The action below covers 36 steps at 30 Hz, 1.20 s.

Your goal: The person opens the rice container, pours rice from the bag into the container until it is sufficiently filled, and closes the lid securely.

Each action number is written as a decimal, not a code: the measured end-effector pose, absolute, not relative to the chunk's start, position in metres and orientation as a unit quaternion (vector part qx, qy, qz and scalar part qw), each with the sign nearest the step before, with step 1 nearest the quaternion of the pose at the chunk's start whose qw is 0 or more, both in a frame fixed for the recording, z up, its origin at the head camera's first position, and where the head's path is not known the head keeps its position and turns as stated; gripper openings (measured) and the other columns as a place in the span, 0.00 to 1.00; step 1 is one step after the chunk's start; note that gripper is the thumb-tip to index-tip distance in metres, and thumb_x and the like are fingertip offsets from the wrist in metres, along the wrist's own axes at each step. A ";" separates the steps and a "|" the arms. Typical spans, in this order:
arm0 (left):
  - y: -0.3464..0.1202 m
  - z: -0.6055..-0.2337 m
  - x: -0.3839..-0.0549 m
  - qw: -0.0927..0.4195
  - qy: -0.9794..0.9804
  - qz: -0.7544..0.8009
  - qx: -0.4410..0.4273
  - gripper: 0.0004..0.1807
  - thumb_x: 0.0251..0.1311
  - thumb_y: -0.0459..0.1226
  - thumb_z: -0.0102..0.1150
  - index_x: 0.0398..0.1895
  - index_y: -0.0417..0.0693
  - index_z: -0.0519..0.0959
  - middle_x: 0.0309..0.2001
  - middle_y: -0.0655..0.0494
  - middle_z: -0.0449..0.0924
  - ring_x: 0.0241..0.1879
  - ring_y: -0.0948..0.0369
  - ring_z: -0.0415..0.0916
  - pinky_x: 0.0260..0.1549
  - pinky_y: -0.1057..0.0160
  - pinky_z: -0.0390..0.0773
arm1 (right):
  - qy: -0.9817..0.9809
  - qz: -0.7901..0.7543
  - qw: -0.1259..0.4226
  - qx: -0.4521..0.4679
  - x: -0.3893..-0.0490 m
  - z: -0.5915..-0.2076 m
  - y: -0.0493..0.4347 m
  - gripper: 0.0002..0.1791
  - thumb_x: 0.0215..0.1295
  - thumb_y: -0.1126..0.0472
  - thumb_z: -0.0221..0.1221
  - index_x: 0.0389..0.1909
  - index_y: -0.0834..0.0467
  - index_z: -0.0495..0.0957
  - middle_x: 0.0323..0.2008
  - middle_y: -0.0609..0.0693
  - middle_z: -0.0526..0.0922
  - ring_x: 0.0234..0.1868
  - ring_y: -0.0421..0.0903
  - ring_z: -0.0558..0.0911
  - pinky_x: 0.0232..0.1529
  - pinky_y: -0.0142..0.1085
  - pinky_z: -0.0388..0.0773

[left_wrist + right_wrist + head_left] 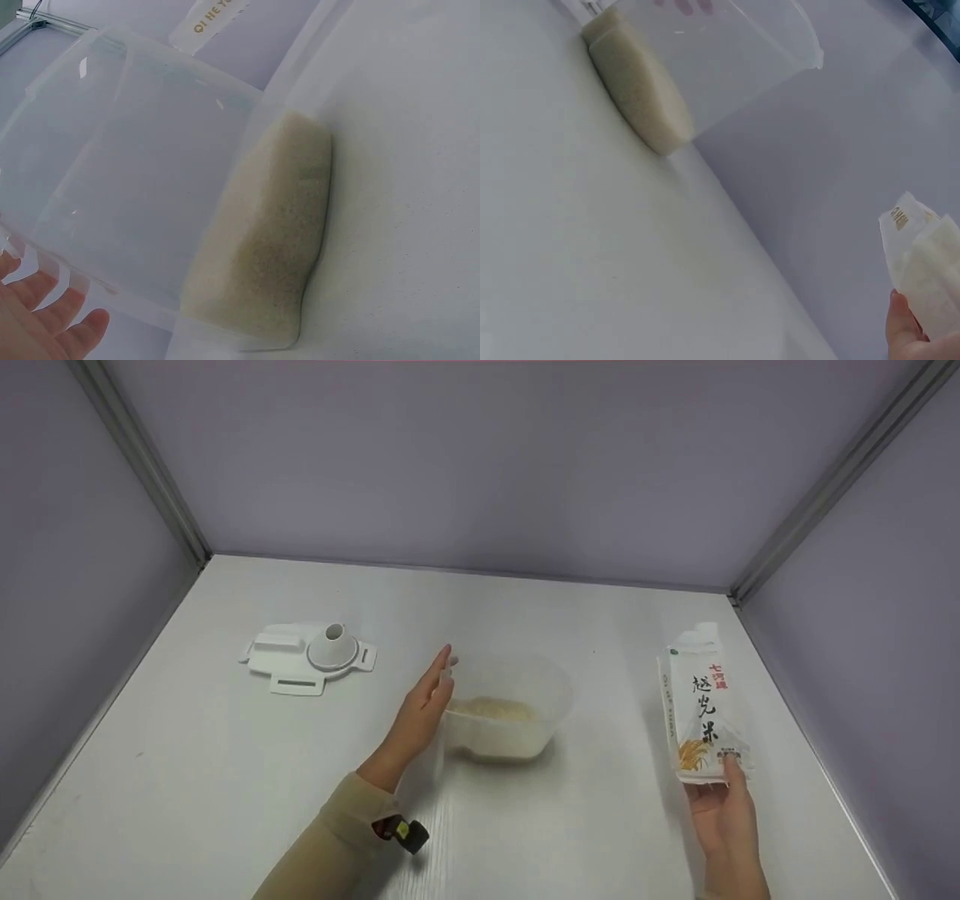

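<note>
While in the right hand (726,816) — white bag (724,697) — black “越光米” lettering (706,706)

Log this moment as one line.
Left hand: at left side of clear container | Right hand: holds rice bag | Container: pale grain in bottom | White spouted piece: on table

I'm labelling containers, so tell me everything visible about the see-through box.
The box looks like cloudy plastic, with an open top and rounded corners. It stands upright on the white table. Pale grains lie heaped unevenly in its bottom. The left hand rests against its left side.
</note>
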<state>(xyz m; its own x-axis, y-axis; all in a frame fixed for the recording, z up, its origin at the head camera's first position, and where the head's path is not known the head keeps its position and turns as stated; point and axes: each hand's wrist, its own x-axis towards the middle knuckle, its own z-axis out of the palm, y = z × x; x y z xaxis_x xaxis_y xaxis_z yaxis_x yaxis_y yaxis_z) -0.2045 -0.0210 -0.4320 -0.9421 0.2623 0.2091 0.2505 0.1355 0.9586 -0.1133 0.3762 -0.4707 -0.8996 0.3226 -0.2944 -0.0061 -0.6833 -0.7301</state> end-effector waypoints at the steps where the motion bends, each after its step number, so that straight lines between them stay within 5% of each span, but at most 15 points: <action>1: -0.021 -0.437 -0.208 0.002 0.754 0.634 0.171 0.27 0.73 0.36 0.34 0.72 0.41 0.47 0.68 0.39 0.55 0.68 0.48 0.49 0.64 0.47 0.52 | -0.386 0.895 0.092 -0.202 -0.115 -0.470 0.377 0.29 0.67 0.48 0.53 0.66 0.42 0.55 0.60 0.44 0.60 0.54 0.40 0.73 0.55 0.32 0.70; 19: -0.020 -0.458 -0.217 0.005 0.755 0.638 0.154 0.28 0.73 0.48 0.34 0.74 0.56 0.48 0.69 0.48 0.56 0.68 0.55 0.51 0.64 0.51 0.53 | -0.356 0.920 0.073 -0.148 -0.142 -0.462 0.385 0.26 0.70 0.52 0.50 0.64 0.44 0.53 0.57 0.46 0.59 0.54 0.41 0.71 0.57 0.32 0.67; 36: -0.015 -0.461 -0.212 -0.005 0.758 0.631 0.166 0.29 0.73 0.48 0.35 0.74 0.52 0.48 0.69 0.46 0.57 0.69 0.54 0.50 0.64 0.50 0.52 | -0.313 0.934 0.056 -0.164 -0.162 -0.466 0.396 0.27 0.67 0.53 0.54 0.62 0.44 0.54 0.55 0.46 0.61 0.53 0.42 0.73 0.57 0.33 0.67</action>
<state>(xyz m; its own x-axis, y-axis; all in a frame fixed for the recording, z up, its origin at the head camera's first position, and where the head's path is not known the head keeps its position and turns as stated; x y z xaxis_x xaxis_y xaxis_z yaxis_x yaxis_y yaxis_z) -0.2121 -0.0152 -0.4606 -0.9452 0.2449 0.2160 0.2571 0.1501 0.9547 -0.1624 0.3960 -0.4661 -0.9397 0.2065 -0.2725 -0.0008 -0.7983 -0.6022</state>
